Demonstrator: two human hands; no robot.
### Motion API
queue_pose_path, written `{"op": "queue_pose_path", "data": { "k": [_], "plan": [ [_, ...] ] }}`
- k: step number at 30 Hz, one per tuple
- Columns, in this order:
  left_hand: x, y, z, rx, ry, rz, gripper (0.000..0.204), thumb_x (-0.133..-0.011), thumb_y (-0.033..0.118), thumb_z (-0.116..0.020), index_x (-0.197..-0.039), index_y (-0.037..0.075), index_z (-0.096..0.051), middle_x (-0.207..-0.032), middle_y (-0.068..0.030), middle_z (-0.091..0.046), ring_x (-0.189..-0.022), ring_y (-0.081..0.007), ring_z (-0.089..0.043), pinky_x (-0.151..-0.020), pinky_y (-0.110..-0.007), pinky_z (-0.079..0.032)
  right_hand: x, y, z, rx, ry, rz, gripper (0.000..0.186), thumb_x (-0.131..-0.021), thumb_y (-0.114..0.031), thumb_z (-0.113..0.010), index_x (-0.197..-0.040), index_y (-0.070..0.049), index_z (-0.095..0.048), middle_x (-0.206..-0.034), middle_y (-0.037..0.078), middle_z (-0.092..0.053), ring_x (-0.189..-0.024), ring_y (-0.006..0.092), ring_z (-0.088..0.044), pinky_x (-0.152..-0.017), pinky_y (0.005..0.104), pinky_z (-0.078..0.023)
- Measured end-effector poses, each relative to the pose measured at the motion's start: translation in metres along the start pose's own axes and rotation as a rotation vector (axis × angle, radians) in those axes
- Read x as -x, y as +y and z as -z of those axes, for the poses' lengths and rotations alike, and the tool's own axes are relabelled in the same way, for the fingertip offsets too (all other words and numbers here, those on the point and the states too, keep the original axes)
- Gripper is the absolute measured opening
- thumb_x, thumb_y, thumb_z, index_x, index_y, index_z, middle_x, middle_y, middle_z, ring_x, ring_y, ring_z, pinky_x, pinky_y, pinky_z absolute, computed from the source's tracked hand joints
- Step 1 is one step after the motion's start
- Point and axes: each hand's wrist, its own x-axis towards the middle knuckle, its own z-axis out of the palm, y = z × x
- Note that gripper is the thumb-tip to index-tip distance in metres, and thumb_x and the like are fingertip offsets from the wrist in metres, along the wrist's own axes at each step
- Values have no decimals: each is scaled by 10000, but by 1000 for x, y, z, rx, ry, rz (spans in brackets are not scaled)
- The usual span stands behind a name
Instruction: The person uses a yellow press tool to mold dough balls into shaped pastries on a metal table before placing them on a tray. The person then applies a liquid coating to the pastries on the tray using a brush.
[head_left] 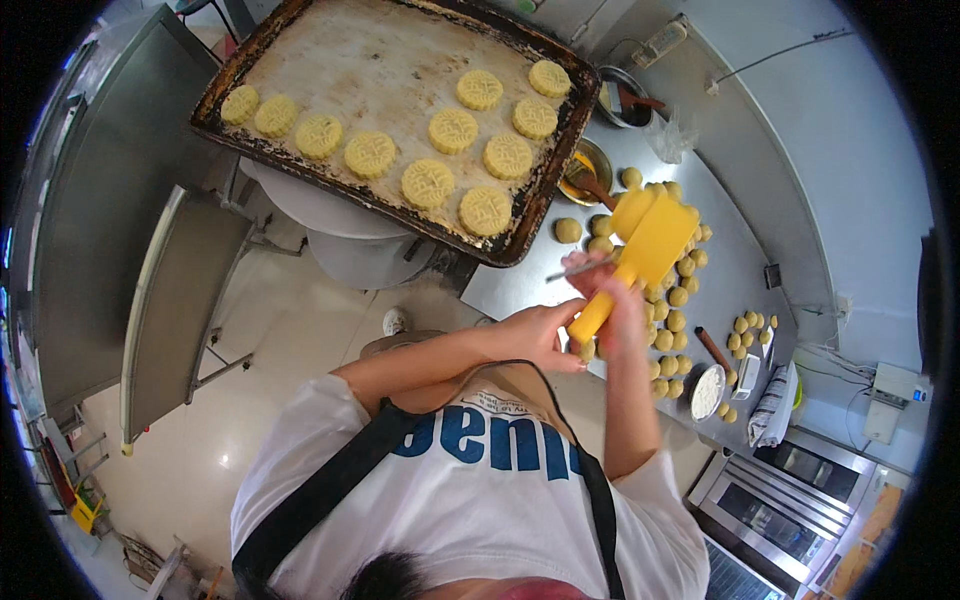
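The right hand is closed around the handle of a yellow paddle-shaped mooncake mould, its fingers wrapped snugly about the grip and somewhat blurred. The mould is held over the near left part of the steel table, its handle end pointing near and left, its broad head far and right above the dough balls.

The left hand reaches across from the left, bent at the wrist, with its fingers at the near end of the handle. They are partly curled, but I cannot tell whether they grip the handle or only rest against it. A thin grey strip shows beside blurred fingers just left of the handle; what it is and which hand has it cannot be made out.

Far left of the hands, a dark-rimmed baking tray bears eleven patterned mooncakes. Just right of its near corner stands a metal bowl with a brown-handled utensil. To the right on the table are a bowl of white powder and a brown stick.
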Motion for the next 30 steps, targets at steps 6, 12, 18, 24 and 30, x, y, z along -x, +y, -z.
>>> {"op": "queue_pose_path", "data": {
  "k": [6, 12, 18, 24, 30],
  "plan": [
    [55, -64, 22, 48, 136, 165, 414, -867, 201, -664, -1228, 39, -543, -955, -91, -660, -861, -160, -651, -746, -299, -518, -157, -90, -89, 604, -219, -130, 211, -815, -169, -559, -964, -21, -582, -850, 106, -665, -797, 186, -657, -698, 286, -526],
    [101, -81, 40, 119, 380, 275, 369, -926, 193, -600, -1256, 45, -531, -1017, -73, -637, -915, -136, -606, -834, -281, -490, -267, -60, -154, 880, -214, -77, 154, -767, -136, -575, -708, 5, -562, -672, 121, -603, -556, 217, -591, -551, 349, -487],
    [85, -81, 40, 155, 378, 165, 386, -931, 200, -594, -1268, 31, -514, -1021, -80, -626, -924, -149, -603, -836, -290, -486, -234, -60, -125, 728, -267, 153, 182, -764, -150, -583, -860, -1, -624, -747, 96, -642, -648, 179, -615, -619, 304, -476],
    [33, -15, 21, 667, 88, -119, 471, -893, 124, -628, -1303, 15, -424, -1109, -79, -570, -914, -152, -605, -808, -287, -492, -28, -39, -42, 366, -431, 70, 353, -820, -228, -621, -1094, -6, -612, -1058, 154, -671, -1036, 257, -626, -855, 374, -501],
    [9, -58, -9, 643, -480, 420, 142, -899, 235, -616, -912, 101, -570, -691, 28, -539, -616, -68, -535, -515, -202, -390, 6, 21, 39, 461, -737, -46, 615, -874, -286, -680, -1375, -32, -430, -1379, 137, -486, -1282, 250, -445, -1050, 392, -375]
  ]
}}
